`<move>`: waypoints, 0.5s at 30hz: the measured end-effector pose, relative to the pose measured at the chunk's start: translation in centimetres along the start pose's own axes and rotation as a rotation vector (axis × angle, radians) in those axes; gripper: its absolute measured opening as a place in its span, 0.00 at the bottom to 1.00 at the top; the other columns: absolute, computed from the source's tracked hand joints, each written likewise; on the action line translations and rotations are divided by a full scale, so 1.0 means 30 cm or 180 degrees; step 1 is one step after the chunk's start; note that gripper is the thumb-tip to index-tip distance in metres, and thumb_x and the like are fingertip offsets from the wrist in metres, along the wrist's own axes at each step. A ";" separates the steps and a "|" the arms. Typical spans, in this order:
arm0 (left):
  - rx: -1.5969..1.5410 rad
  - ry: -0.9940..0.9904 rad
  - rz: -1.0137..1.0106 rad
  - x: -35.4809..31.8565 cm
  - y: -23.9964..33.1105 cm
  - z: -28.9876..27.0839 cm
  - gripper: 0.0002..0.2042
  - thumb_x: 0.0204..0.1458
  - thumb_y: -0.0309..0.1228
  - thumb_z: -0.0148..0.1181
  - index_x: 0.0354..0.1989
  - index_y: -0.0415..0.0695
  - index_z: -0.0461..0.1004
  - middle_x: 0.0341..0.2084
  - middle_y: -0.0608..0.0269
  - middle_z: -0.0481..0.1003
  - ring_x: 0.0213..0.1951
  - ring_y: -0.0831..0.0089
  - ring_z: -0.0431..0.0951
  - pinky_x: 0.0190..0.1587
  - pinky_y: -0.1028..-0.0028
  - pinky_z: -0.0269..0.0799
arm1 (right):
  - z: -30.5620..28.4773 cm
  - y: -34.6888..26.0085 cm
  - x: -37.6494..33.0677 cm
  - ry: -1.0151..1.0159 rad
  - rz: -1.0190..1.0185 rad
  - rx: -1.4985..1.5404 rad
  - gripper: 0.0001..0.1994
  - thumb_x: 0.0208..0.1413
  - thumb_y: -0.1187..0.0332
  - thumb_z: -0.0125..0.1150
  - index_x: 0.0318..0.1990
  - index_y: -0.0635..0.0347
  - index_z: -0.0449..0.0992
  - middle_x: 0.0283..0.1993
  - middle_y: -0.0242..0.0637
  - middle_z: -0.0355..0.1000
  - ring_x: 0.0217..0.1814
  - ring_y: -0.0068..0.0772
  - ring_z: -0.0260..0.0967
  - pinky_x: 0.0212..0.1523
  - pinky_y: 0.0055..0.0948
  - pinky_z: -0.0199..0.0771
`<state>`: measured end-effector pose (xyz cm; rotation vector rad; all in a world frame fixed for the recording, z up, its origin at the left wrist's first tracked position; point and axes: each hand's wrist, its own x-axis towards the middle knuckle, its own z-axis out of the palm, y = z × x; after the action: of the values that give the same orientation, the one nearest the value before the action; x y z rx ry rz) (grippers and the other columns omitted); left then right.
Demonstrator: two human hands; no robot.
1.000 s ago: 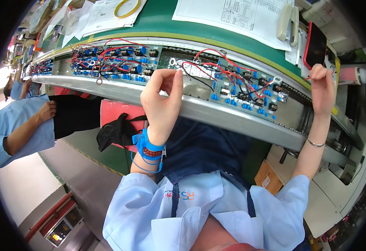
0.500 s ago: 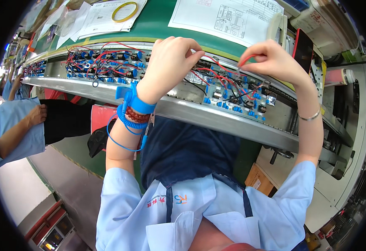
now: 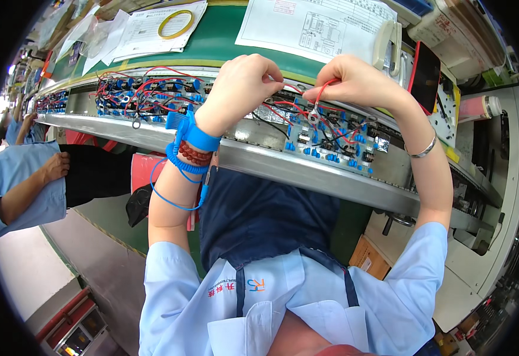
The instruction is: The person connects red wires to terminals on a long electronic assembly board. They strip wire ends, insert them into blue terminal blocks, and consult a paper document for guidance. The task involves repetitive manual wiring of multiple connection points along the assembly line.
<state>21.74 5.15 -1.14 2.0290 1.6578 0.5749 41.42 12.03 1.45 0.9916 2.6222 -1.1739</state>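
Observation:
My right hand pinches a red wire between thumb and fingers; a metal ring terminal hangs just below the fingertips. Under it lies a circuit board with blue and black components and a tangle of red and black wires. My left hand hovers over the rail to the left, thumb and fingers closed together. A red strand shows by its fingertips, but what they hold is hidden. Around the left wrist is a blue strap with a coiled cord.
A metal conveyor rail runs across, carrying more wired boards at left. Beyond it are a printed drawing, papers and a yellow tape roll. A red-edged black device stands at right. Another person's arm is at far left.
My right hand has moved left, closer to my left hand, with the red wire; its ring terminal now hangs in plain view. The left hand has shifted only slightly.

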 end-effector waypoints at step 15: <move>-0.0129 -0.0070 0.0367 0.054 -0.004 0.016 0.06 0.41 0.28 0.58 0.27 0.39 0.75 0.18 0.60 0.71 0.21 0.72 0.68 0.27 0.74 0.65 | -0.034 0.033 -0.056 0.0386 -0.0168 0.0439 0.07 0.44 0.70 0.57 0.27 0.66 0.73 0.16 0.25 0.59 0.19 0.14 0.51 0.20 0.18 0.51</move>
<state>22.24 6.71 -1.54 2.1043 1.5119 0.6181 43.50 12.34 2.11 1.0547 2.7065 -1.3648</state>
